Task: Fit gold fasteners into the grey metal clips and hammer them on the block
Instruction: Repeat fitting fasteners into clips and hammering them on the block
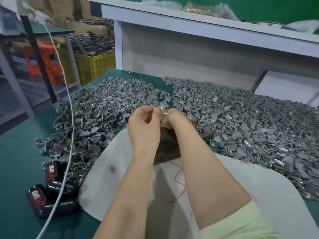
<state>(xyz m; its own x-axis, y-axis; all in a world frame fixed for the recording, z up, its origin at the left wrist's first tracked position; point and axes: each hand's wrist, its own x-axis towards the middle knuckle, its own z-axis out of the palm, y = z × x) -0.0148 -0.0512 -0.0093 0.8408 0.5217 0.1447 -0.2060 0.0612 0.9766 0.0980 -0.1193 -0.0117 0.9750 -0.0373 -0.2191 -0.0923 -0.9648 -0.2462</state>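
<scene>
My left hand point(144, 119) pinches one grey metal clip point(160, 107) between thumb and fingertips, held just above the table. My right hand point(173, 119) is bent down at the wrist into a heap of gold fasteners point(164, 116); its fingers are hidden from me. A dark brown block point(168, 145) lies under my forearms, mostly covered by them. Large heaps of grey clips spread on the left point(96, 111) and on the right point(241, 121) of the green table.
A white cloth sheet point(107, 178) covers the table's near part. Two black and red cans point(51, 190) and a white cable point(69, 118) lie at the left. A shelf point(189, 19) holding a bag of gold fasteners point(198, 9) stands behind. A yellow crate point(93, 64) sits beyond the table.
</scene>
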